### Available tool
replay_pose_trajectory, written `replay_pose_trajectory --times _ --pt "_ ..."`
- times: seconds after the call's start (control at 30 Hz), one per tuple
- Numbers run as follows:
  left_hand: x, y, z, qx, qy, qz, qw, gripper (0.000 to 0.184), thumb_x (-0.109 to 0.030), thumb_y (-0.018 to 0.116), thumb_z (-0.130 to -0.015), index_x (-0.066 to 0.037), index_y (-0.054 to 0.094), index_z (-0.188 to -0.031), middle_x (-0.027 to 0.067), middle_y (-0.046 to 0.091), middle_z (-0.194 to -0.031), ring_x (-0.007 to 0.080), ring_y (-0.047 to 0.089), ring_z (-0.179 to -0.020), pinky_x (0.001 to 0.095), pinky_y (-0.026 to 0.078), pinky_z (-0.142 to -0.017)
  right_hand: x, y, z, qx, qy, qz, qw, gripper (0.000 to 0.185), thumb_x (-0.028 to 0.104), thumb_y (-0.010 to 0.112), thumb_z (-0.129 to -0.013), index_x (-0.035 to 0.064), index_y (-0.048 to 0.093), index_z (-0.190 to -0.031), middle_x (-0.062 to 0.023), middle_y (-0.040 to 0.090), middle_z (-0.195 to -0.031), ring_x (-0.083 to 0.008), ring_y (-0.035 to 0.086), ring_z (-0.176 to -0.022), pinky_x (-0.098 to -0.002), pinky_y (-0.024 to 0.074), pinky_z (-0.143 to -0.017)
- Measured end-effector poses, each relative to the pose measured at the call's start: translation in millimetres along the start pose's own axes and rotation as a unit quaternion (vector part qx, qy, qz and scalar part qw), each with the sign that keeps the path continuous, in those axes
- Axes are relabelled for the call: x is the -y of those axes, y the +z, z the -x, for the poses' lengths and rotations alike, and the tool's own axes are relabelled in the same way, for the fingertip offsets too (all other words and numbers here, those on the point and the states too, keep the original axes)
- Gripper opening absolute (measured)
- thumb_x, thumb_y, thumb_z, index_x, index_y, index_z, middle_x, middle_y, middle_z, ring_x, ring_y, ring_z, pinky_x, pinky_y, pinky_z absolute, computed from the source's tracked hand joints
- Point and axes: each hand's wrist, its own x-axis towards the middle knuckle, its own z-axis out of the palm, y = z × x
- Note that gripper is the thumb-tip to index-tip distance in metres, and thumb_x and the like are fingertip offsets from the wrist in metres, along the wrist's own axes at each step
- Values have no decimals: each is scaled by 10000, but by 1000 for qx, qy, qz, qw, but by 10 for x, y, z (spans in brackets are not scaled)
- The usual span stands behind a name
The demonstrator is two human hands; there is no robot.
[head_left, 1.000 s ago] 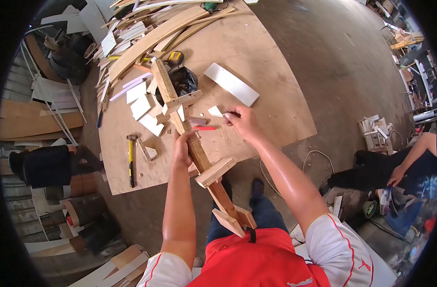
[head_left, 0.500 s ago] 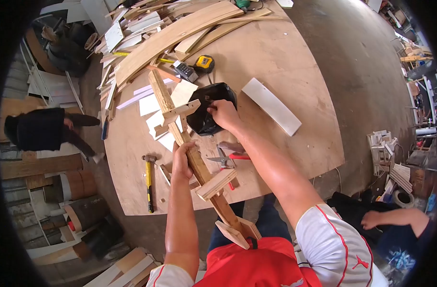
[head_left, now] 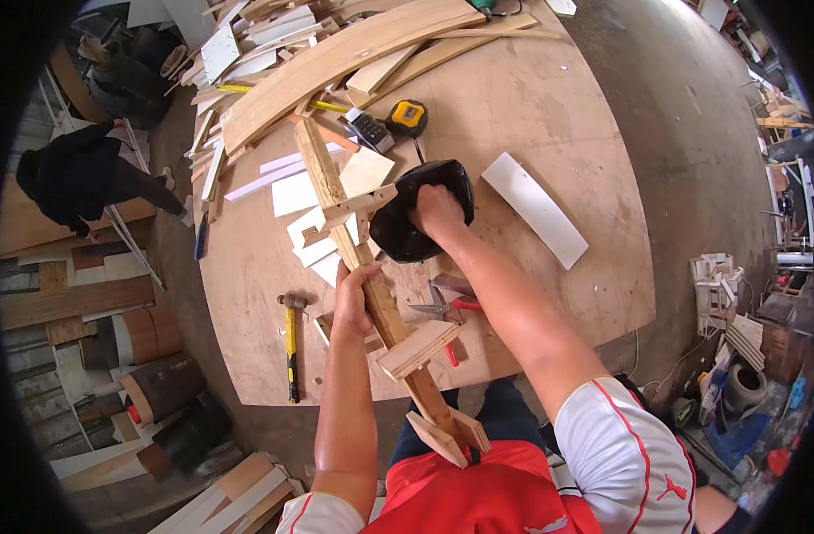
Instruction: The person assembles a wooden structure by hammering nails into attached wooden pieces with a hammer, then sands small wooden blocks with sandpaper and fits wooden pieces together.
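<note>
My left hand [head_left: 357, 301] is wrapped round a long wooden bar [head_left: 319, 167] that slants from the tabletop toward my waist. Short wooden crosspieces [head_left: 419, 349] are fixed along the bar. Reaching down into a black plastic bag-like container [head_left: 394, 228], my right hand [head_left: 438, 214] has its fingers hidden inside. Pliers-like cutters with red handles [head_left: 441, 304] lie just below the container. To the left of my left forearm rests a hammer [head_left: 292, 349] with a yellow and black handle.
A white board [head_left: 537, 212] lies right of the container. Behind it sit a tape measure [head_left: 409, 117] and a small dark box [head_left: 369, 132]. Wood offcuts [head_left: 264, 44] pile up at the table's [head_left: 594, 169] far left. A person [head_left: 91, 173] stands beyond the left edge.
My right hand has gone deeper into the black container, and its fingers have dropped from sight. My left hand keeps its grip. The person at left has shifted; the one at lower right is mostly out of view.
</note>
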Motion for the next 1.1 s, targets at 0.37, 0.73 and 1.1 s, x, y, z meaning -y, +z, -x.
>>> replay_pose_trajectory --times 0.37,0.73,1.1 --pt "-15 30 66 4 -13 3 1000 407 -53 615 -862 -85 453 -1234 116 588 -883 273 660 -702 426 574 -576 -612 30 -280 27 -42 -122 991 283 163 661 -850 -50 743 -1017 -267 732 -967 -384 725 -920 -457 562 -804" --pt "-7 -43 9 14 -13 10 1000 423 -52 645 -856 -89 471 -1239 102 591 -896 257 648 -717 424 570 -588 -608 -135 -176 110 19 -308 945 171 113 666 -948 -16 760 -1010 -48 703 -789 -124 586 -614 -291 470 -569" --pt "-2 -105 -17 23 -18 7 1000 438 -63 658 -852 -89 467 -1245 100 594 -891 253 647 -720 430 569 -583 -885 312 -514 -25 -54 -211 976 213 50 658 -920 -35 739 -1097 -124 760 -892 -230 708 -757 -354 552 -695"
